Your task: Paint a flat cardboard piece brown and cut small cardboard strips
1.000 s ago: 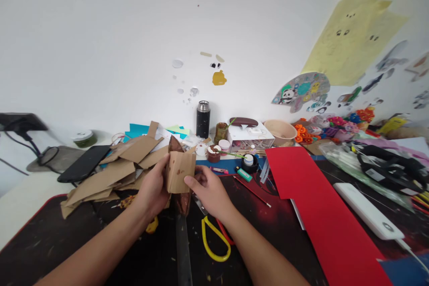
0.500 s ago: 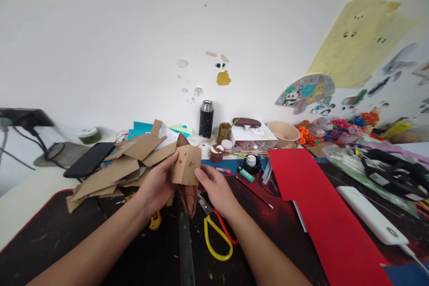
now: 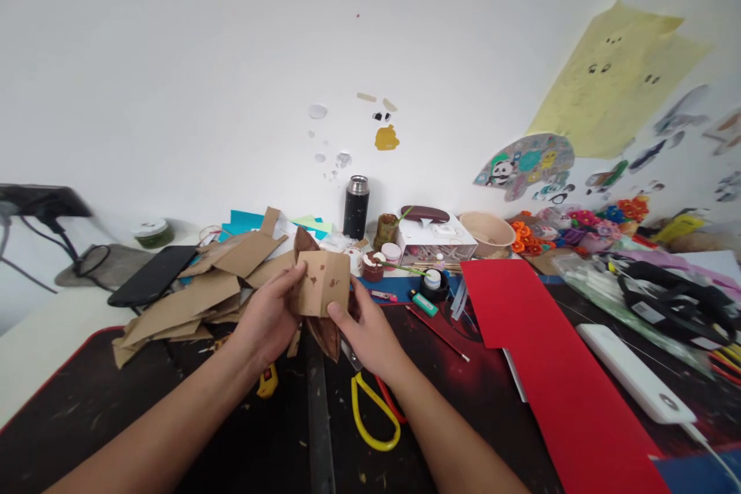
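Between my two hands is a folded cardboard piece with brown spots on it. My left hand grips its left edge, thumb in front. On the right side, my right hand pinches it with the thumb on the front face. A brown-painted pointed piece sticks out above and below the cardboard from behind; how the two are joined is hidden. Under my right hand lie scissors with yellow and red handles. A metal ruler runs toward me below the cardboard, and a yellow cutter rests by my left wrist.
Cardboard scraps are heaped at the left beside a black phone. A black flask, a white box and small jars stand along the wall. Red card, a pencil and a white power strip lie to the right.
The cardboard has turned a little, showing its front more squarely and hiding more of the brown piece's lower tip. My right hand has shifted slightly left with it, still gripping.
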A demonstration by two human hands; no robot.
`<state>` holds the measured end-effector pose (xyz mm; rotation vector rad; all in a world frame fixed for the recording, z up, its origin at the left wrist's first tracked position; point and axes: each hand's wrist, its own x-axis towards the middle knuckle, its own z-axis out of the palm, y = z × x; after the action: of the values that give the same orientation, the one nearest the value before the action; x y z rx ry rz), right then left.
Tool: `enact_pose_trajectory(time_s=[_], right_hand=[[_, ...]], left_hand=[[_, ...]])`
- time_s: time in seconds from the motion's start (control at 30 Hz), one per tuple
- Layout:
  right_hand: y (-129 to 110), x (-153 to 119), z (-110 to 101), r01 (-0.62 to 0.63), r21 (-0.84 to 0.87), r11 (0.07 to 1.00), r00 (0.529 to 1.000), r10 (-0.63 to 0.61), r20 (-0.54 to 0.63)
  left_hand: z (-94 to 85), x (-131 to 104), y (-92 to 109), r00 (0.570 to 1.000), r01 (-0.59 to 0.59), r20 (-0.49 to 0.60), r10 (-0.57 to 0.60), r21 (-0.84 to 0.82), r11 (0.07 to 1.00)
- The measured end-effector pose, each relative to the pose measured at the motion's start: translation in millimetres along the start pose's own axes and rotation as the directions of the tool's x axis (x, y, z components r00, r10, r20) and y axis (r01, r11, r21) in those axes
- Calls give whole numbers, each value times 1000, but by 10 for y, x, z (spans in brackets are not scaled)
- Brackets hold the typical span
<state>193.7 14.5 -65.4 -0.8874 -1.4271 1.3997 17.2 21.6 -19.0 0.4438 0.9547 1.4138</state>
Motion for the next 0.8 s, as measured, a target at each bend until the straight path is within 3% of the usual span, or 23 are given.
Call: enact_pose_trajectory(time_s=[0.27,0.57,0.8], right_hand=[[28,-12,11,-34,-75,997,998,31,-45],[-21,-26,51,-44,-29,999,998,43,-47],[-81,-42,47,-84,-106,991,991,72,-114]], left_hand=[[14,-47,-164,997,-7,75,6,12,1000],[21,-78,-254,993,-99,67,98,12,995],[19,-83,-299,989,-131,65,131,9,991]])
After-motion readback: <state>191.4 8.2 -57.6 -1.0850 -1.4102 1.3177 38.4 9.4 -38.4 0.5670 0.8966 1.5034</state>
